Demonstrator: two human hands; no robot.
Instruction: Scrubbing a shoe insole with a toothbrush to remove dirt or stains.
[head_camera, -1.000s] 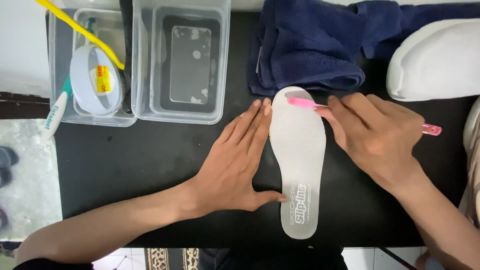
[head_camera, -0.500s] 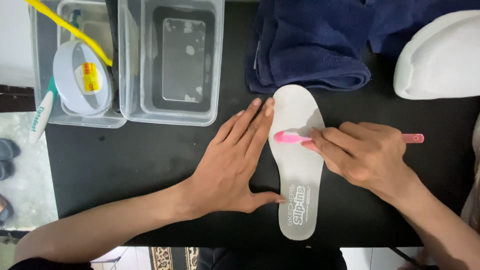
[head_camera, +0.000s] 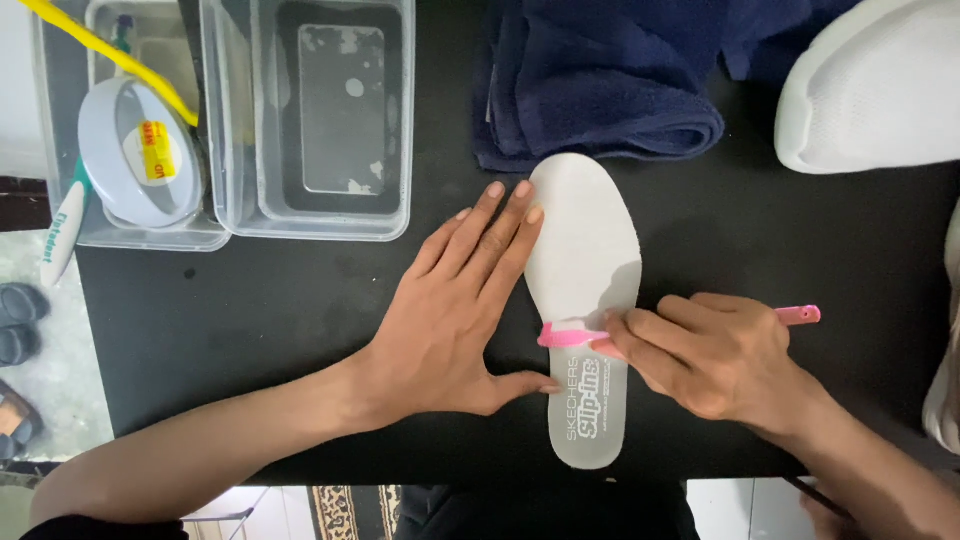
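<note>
— Where did we find the insole (head_camera: 585, 260)?

— It lay flat on the black table (head_camera: 260, 320), toe end away from the person and touching the folded dark blue towel (head_camera: 600, 90). We saw the left hand (head_camera: 460, 310) spread flat beside it on its left edge, fingers apart, fingertips over the toe part and the thumb against the edge near the heel print. The right hand (head_camera: 710, 360) was closed around a pink toothbrush (head_camera: 570, 335), whose head sat across the insole's narrow middle, just beside the left hand.

— What could we not make out?

— The bristles faced down, so we could not see them. The right hand covered most of the brush handle; only the head and the far tip showed. The white shoe (head_camera: 870, 90) at the upper right was cut off by the frame edge, and so was the towel. We could not tell what was printed on the yellow sticker of the round white tub (head_camera: 140, 160).

— And the count?

— We counted one insole, one pink brush, one towel, two clear plastic boxes: the larger box (head_camera: 310, 120) held only shallow water and foam flecks, the smaller box (head_camera: 100, 235) held the tub, a yellow handle (head_camera: 110, 55) and a white-and-green toothbrush (head_camera: 62, 230) poking out.
</note>
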